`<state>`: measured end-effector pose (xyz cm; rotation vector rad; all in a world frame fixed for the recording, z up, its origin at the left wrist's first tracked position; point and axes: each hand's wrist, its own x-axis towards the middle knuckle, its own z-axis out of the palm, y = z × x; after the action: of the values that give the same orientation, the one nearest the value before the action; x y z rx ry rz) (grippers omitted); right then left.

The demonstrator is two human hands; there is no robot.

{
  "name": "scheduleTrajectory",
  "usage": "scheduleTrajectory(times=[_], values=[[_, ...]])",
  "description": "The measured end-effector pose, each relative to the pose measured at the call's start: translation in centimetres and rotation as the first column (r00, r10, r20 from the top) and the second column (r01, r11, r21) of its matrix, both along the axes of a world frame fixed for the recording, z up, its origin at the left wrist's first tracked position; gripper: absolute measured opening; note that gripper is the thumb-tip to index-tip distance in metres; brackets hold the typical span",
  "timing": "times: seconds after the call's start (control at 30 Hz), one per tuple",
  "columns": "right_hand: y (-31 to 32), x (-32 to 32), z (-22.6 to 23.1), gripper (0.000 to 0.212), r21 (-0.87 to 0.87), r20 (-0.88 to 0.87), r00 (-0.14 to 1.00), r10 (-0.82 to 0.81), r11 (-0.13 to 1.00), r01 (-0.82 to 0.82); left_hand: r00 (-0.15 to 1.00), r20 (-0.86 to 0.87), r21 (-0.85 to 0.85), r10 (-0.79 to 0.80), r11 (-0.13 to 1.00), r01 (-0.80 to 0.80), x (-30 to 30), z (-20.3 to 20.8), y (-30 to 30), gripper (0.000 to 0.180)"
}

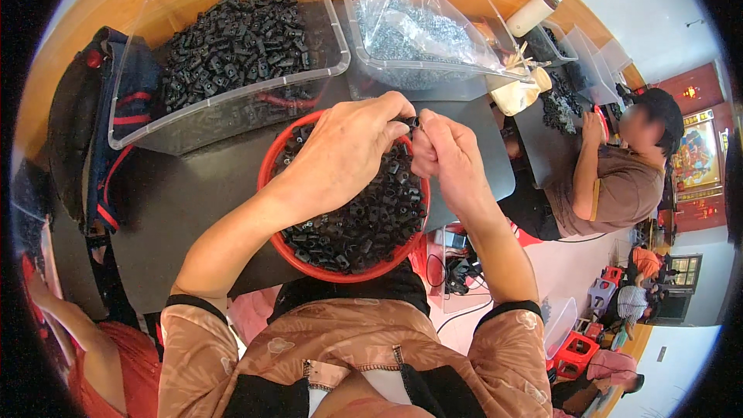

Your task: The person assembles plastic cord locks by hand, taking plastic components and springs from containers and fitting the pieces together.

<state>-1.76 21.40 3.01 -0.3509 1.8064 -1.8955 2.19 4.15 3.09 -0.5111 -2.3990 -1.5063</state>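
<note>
Both my hands meet over the far right part of a red basin (265,164) filled with small black plastic parts (352,220). My left hand (357,143) is closed, with thumb and fingers pinching one small black plastic part (405,121). Close against it, my right hand (449,147) is also closed, fingertips pressed together at the part's right end. What the right fingertips hold is too small and hidden to name. Beyond the basin stand a clear bin of black plastic parts (236,54) and a clear bin with a plastic bag of small shiny metal pieces (422,31).
The dark table (193,209) carries the bins. A dark bag with red trim (116,124) lies at the left. To the right are a cream pouch (520,94), a white bottle (534,11) and a co-worker (619,178) seated at the table. Another person's arm (77,325) shows at lower left.
</note>
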Motion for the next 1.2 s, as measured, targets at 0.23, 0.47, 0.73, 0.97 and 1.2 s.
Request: scheduleTrajectory(times=[0.23, 0.47, 0.73, 0.97, 1.2], values=[[-0.8, 0.8, -1.0, 0.015, 0.246, -0.608, 0.789, -0.084, 0.926, 0.288, 0.989, 0.147, 0.011, 0.009, 1.0, -0.011, -0.5, -0.3, -0.8, 0.013], [0.4, -0.2, -1.2, 0.019, 0.048, -0.96, -0.218, 0.175, 0.872, 0.487, 0.876, 0.397, 0.371, -0.273, 0.921, 0.119, -0.7, 0.0, -1.2, 0.014], [-0.1, 0.7, -0.8, 0.016, 0.205, -0.829, 0.557, -0.054, 0.897, 0.392, 0.929, 0.321, 0.317, -0.186, 0.945, 0.08, -0.6, 0.0, -0.4, 0.014], [0.2, -0.1, -0.5, 0.04, 0.043, -0.095, 0.995, 0.025, 0.999, -0.021, 0.982, 0.139, 0.274, -0.127, 0.958, 0.086, -0.4, -0.8, 0.4, 0.012], [-0.8, -0.3, -1.7, 0.029, -0.15, -0.157, 0.987, -0.031, 0.989, 0.007, 0.983, -0.117, -0.002, 0.143, 0.99, -0.144, -0.4, 0.0, -0.2, 0.01]])
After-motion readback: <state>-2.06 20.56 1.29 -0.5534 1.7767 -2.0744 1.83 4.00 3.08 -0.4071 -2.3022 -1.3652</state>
